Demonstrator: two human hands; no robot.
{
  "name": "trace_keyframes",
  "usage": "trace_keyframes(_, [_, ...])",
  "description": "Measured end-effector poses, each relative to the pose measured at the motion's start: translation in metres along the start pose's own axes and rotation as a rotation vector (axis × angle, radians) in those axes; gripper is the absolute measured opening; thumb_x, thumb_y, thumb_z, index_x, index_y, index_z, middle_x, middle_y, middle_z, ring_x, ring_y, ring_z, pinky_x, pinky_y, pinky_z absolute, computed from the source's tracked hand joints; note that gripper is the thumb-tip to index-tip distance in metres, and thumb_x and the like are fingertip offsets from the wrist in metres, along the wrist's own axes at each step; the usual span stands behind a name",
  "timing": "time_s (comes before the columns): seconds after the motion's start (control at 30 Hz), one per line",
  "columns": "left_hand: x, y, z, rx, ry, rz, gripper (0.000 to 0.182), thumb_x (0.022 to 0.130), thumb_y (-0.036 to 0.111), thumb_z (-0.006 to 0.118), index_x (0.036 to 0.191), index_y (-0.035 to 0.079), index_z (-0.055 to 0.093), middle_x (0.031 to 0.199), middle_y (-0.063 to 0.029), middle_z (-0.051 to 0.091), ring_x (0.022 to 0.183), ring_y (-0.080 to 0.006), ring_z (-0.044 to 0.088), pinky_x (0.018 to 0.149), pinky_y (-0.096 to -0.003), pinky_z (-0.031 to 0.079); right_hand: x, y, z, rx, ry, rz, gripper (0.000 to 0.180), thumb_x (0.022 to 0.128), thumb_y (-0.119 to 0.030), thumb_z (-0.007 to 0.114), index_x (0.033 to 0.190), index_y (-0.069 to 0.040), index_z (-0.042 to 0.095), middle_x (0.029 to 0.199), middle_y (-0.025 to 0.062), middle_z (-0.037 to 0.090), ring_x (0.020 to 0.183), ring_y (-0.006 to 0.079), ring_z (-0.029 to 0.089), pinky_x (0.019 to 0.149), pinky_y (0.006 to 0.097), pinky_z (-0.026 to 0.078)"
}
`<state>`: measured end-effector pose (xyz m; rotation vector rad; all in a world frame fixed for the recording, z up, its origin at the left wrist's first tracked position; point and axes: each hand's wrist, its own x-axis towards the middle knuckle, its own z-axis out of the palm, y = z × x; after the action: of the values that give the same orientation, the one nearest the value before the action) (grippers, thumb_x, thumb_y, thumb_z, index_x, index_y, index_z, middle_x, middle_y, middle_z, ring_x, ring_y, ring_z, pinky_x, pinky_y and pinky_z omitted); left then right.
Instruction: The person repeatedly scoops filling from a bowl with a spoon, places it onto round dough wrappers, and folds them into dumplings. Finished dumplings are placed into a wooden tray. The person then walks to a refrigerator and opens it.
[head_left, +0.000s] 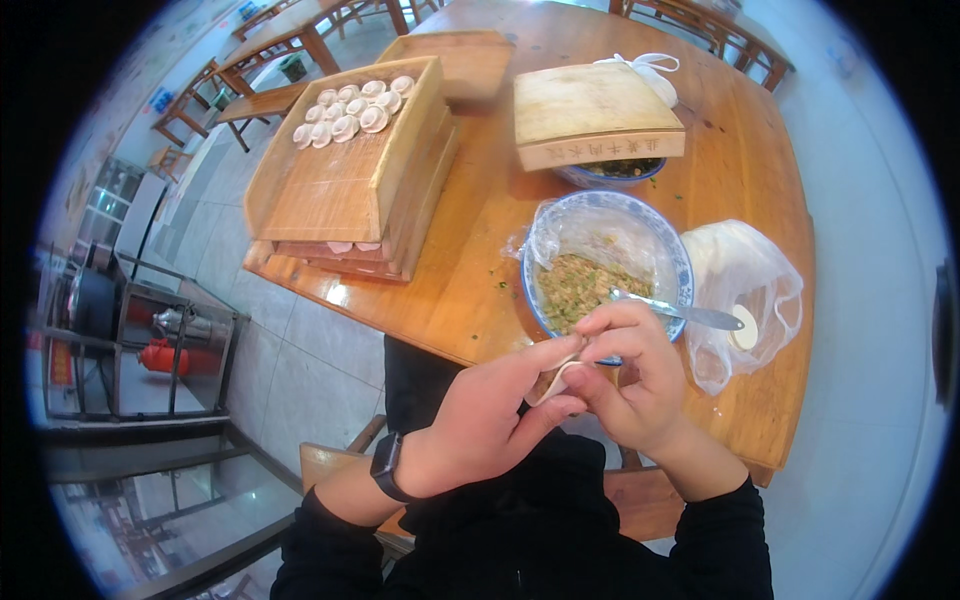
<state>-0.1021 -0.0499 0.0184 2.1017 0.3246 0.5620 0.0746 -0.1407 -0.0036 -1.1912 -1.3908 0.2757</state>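
Between my two hands is a dumpling wrapper (553, 388), partly folded over, above the near edge of the wooden table. My left hand (487, 412), with a dark watch at the wrist, holds its left side. The fingers and thumb of my right hand (634, 375) pinch its upper and right edge. What lies inside the wrapper is mostly hidden by my fingers. Just beyond them stands a blue-and-white bowl (681, 247) lined with plastic film, holding minced filling (592, 289). A flat metal spatula (697, 313) rests in the filling, its handle over the bowl's right rim.
Stacked wooden trays (315, 206) stand at the left, with several folded dumplings (345, 127) on top. Round wrappers (742, 330) sit in a plastic bag (772, 300) to the right. A wooden box lid (600, 105) bearing writing covers a second bowl (611, 172); another tray (465, 60) lies farther back.
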Motion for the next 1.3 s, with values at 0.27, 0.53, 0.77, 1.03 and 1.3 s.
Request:
trace_keyframes(0.27, [0.002,0.003,0.000,0.058,0.189,0.027,0.063,0.092,0.021,0.071,0.144,0.000,0.043,0.110,-0.0188,0.068,0.093,-0.0307,0.070,0.079,-0.0320,0.054,0.008,-0.001,0.002,0.106,-0.122,0.058,0.015,0.088,-0.009,0.071,0.102,-0.003,0.069,0.115,0.0146,0.062,0.098,0.0237,0.061,0.086,0.0330,0.049])
trace_keyframes(0.53, [0.012,-0.007,-0.004,0.362,0.292,0.198,0.025,0.090,0.014,0.069,0.112,0.005,0.064,0.082,-0.0111,0.067,0.070,-0.0268,0.066,0.057,-0.0334,0.050,0.024,-0.006,-0.009,0.077,-0.198,0.167,0.008,0.089,-0.006,0.068,0.096,-0.002,0.070,0.104,0.0134,0.065,0.090,0.0210,0.062,0.078,0.0299,0.048])
trace_keyframes(0.77, [0.025,-0.011,0.002,0.445,0.240,0.160,0.007,0.093,0.010,0.065,0.093,0.004,0.062,0.074,-0.0133,0.062,0.065,-0.0322,0.063,0.055,-0.0369,0.048,0.035,0.000,-0.021,-0.024,-0.250,0.131,0.006,0.089,-0.005,0.069,0.092,0.000,0.071,0.087,0.0095,0.066,0.069,0.0144,0.060,0.061,0.0250,0.046])
trace_keyframes(1.03, [0.034,-0.013,0.017,0.110,0.322,0.033,0.009,0.097,0.010,0.060,0.095,0.002,0.062,0.077,-0.0166,0.062,0.066,-0.0350,0.061,0.060,-0.0349,0.048,0.035,0.003,-0.032,0.430,-0.167,0.606,0.010,0.090,-0.007,0.071,0.092,0.003,0.072,0.088,0.0062,0.067,0.067,0.0081,0.061,0.057,0.0202,0.047])
trace_keyframes(1.3, [0.033,-0.015,0.012,0.087,0.194,-0.016,0.009,0.095,0.005,0.058,0.104,0.003,0.060,0.084,-0.0172,0.062,0.075,-0.0359,0.063,0.066,-0.0357,0.049,0.035,0.004,-0.033,0.395,-0.212,0.600,0.010,0.091,-0.007,0.070,0.093,0.003,0.072,0.085,0.0055,0.065,0.064,0.0071,0.060,0.056,0.0204,0.047])
